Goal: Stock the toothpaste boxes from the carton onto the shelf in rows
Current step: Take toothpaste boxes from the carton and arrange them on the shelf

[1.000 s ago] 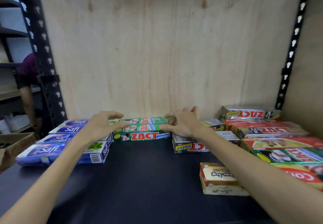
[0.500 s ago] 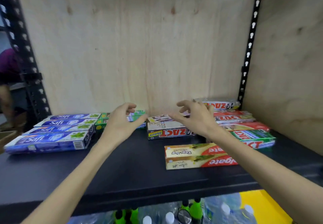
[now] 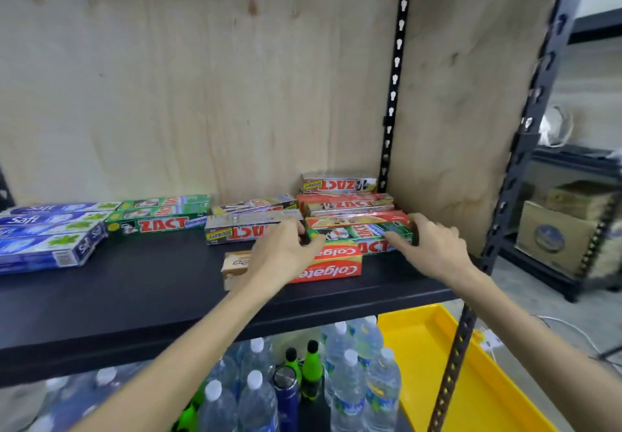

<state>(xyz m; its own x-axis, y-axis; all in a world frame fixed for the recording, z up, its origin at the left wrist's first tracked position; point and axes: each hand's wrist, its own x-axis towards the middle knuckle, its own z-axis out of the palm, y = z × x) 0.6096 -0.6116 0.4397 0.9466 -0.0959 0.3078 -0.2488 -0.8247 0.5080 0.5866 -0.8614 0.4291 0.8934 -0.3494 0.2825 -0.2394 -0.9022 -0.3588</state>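
On the black shelf [image 3: 141, 293], toothpaste boxes lie flat. My left hand [image 3: 284, 251] grips the left end of a green ZACT box [image 3: 360, 233], and my right hand [image 3: 434, 246] grips its right end; the box sits on the right-hand pile. Beneath my left wrist lies a red Colgate box [image 3: 331, 268]. Blue Safi boxes [image 3: 47, 236] form rows at the far left, next to a row of green ZACT boxes [image 3: 158, 217] and silver ZACT boxes [image 3: 242, 226]. More red and silver ZACT boxes [image 3: 343, 196] are stacked in the back right corner. No carton is in view.
Plywood panels close the shelf's back and right side, with a black perforated upright [image 3: 392, 95] in the corner. Below the shelf stand several water bottles [image 3: 350, 381] and a yellow tray [image 3: 447, 371]. A cardboard box [image 3: 548, 239] sits on a neighbouring rack at right.
Both hands moved right, from the green ZACT row in the middle to the right-hand pile, and closed on the ends of a green ZACT box. The view swung right and down.
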